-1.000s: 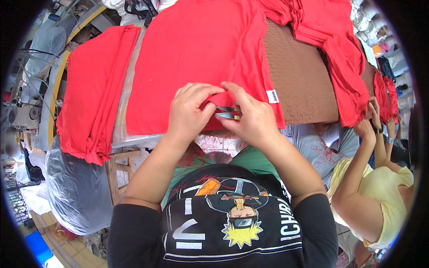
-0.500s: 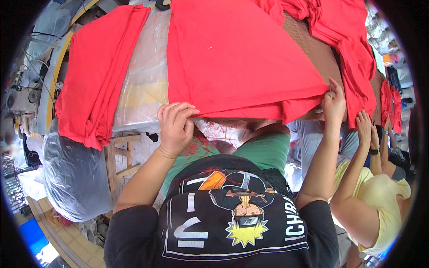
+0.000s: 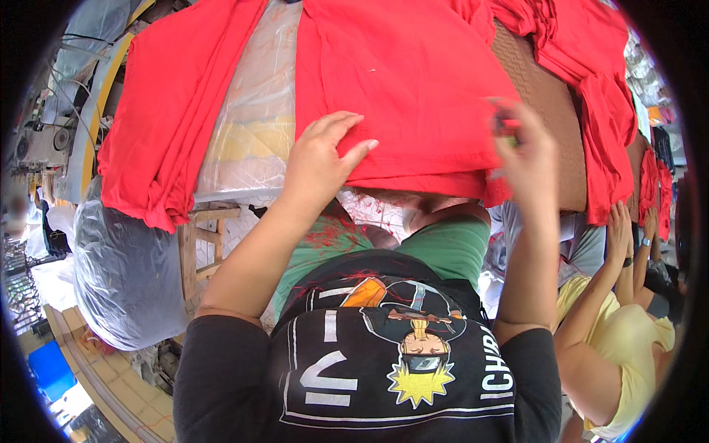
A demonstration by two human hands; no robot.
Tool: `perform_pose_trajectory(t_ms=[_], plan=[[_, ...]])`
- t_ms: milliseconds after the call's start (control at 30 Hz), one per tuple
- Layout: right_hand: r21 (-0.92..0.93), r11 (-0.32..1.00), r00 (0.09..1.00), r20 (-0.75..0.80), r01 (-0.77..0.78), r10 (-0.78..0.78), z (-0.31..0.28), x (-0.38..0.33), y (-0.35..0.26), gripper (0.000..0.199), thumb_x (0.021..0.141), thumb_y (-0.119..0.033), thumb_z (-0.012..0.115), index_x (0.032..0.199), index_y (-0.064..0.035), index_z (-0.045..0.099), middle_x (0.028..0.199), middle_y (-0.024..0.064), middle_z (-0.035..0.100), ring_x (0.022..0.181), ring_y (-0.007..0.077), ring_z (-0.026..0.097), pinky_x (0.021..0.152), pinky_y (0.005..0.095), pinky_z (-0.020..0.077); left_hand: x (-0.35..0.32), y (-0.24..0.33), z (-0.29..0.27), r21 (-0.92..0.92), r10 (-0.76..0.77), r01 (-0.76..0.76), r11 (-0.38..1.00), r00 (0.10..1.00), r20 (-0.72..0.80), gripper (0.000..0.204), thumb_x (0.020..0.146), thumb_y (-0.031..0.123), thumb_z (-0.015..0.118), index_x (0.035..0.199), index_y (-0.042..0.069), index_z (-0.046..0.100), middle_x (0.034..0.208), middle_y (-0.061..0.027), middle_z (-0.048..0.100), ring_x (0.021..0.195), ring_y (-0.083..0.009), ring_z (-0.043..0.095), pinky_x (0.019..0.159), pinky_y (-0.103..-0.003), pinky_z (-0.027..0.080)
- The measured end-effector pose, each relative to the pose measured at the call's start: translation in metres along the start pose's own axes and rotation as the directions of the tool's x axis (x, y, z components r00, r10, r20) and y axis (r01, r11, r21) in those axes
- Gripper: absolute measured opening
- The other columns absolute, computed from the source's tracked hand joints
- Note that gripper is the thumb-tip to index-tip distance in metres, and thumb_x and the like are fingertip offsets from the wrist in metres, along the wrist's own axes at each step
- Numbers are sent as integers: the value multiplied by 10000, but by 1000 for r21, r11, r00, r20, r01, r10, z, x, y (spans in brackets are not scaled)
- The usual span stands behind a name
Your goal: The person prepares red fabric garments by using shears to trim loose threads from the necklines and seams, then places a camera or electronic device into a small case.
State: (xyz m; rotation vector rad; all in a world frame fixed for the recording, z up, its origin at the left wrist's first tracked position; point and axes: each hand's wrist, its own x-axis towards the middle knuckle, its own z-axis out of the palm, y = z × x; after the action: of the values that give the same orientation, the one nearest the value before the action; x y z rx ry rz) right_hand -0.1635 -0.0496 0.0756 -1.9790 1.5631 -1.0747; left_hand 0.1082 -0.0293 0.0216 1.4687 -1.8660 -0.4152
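A person's left hand [image 3: 321,159] is lying flat and open, fingers spread narrow, palm down on the near edge of a red garment [image 3: 402,88] that is covering the middle of a worktable. The fingertips are pressing on the cloth just above its folded hem, which is hanging slightly over the table's front edge. The right hand [image 3: 526,151] is hovering at the garment's right corner, blurred in motion; its fingers are curling around a small dark object [image 3: 507,125] too blurred to identify, and how tightly they are closing on it cannot be told.

Beneath the red garment, a brown woven mat [image 3: 546,111] is showing along the right side of the table. To the left of the garment, a clear plastic sheet [image 3: 255,125] is covering pale yellow and white material. Further left, a second stack of red cloth [image 3: 166,118] is draping over the table's corner and hanging down its side. More red fabric [image 3: 591,81] is trailing over the right edge of the mat.

Below the table on the left, a large bundle wrapped in grey plastic [image 3: 125,273] is sitting beside a wooden frame [image 3: 196,247]. The person is wearing a black printed shirt and green trousers. At the right, another person in a yellow top [image 3: 628,347] is reaching an arm up toward the table's edge, hand [image 3: 619,229] touching the hanging red cloth.
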Motion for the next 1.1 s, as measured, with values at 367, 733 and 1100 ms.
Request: perform_pose_trajectory(t_ms=[367,733,1100], plan=[[173,976,969,181,134,-165,104,9,-3,207,839,-148,653,1004,-34,602,871,147,617,791,321,622,694,396,488,7,-6,22,-67,-108,109,992,994,17,190,817,157,705,937,11,687,957,-104,664,786,-255,656,733,-320,517],[126,981,927,329,148,-182,96,6,-10,173,812,-18,656,975,7,604,932,140,600,890,295,604,786,340,477,13,-12,9,-210,-277,319,924,938,207,196,926,187,604,989,5,637,862,-96,690,814,-138,650,741,-283,501],[162,972,905,364,171,-220,92,5,-10,164,817,-113,646,962,-48,607,953,126,598,877,346,605,732,414,491,11,-17,11,-265,-295,352,898,927,229,186,946,158,567,1017,-5,622,888,-74,691,833,-103,626,760,-260,490]])
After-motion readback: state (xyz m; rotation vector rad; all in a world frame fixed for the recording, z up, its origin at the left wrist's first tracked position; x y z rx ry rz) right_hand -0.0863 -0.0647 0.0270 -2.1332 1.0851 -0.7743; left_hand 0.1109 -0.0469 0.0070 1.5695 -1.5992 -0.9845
